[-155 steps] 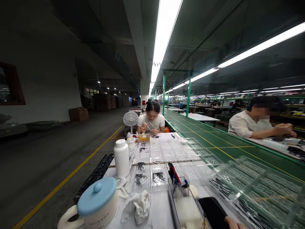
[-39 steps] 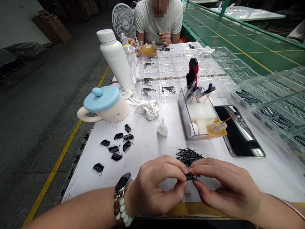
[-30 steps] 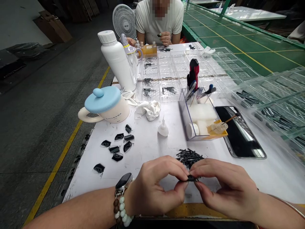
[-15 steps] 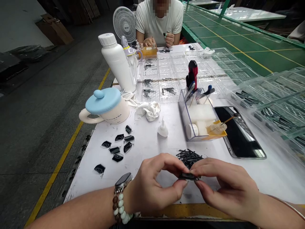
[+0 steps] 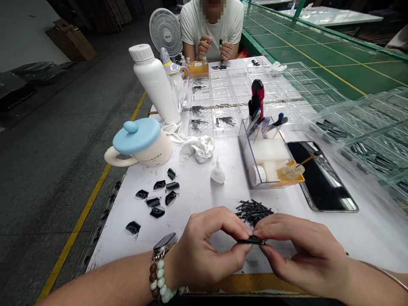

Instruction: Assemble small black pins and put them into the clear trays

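Between both hands is a small black piece (image 5: 252,240), pinched at its two ends just above the table's front edge. My left hand (image 5: 212,250) grips one end with thumb and fingers, and my right hand (image 5: 298,250) grips the other. Fingertips cover much of the piece, so its full shape is hidden. Right behind it lies a pile of thin black strips (image 5: 253,211). Several curved black pieces with clear edges (image 5: 157,211) are scattered on the white tabletop (image 5: 191,191) to the left. A small white dropper bottle (image 5: 217,173) stands beyond my hands.
A clear organizer box (image 5: 270,157) with tools and a phone (image 5: 321,176) sit to the right. At left are a lidded mug (image 5: 140,142), a white bottle (image 5: 156,85) and a crumpled cloth (image 5: 199,148). Clear trays (image 5: 223,93) stretch towards a co-worker (image 5: 212,29) opposite.
My fingers have shifted slightly on the black piece, which now looks tilted differently. Across the table, the co-worker's one hand has risen from the table.
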{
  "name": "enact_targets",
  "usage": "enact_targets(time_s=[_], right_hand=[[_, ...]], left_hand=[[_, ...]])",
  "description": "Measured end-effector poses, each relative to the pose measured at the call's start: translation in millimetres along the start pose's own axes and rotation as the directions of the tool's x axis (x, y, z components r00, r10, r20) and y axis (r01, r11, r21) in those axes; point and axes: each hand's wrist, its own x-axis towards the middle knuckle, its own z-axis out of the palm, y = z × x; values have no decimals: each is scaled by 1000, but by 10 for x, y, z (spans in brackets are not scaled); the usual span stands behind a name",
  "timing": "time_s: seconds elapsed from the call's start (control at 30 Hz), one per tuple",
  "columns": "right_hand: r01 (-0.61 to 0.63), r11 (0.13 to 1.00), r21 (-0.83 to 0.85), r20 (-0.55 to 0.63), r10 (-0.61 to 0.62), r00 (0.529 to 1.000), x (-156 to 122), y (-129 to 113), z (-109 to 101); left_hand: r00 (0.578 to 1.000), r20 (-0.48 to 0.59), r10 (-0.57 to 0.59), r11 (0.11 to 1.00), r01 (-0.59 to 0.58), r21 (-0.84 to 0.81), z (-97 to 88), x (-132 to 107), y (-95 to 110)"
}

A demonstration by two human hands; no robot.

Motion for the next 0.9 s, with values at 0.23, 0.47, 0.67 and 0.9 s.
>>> enact_targets(time_s=[0.23, 0.47, 0.67, 0.9], right_hand=[[22, 1000, 20, -9, -22, 1000, -11, 9, 3], [24, 999, 42, 12, -25, 1000, -29, 13, 13], [35, 999, 12, 22, -36, 999, -21, 7, -3], [74, 995, -73, -37, -77, 996, -26, -15, 5]], left_hand=[[1000, -1, 8, 1000, -8, 27, 6, 19, 18], [1000, 2, 29, 999, -29, 46, 15, 25, 16], [998, 39, 41, 998, -42, 45, 14, 40, 3], [996, 72, 44, 998, -48, 51, 21, 46, -15]])
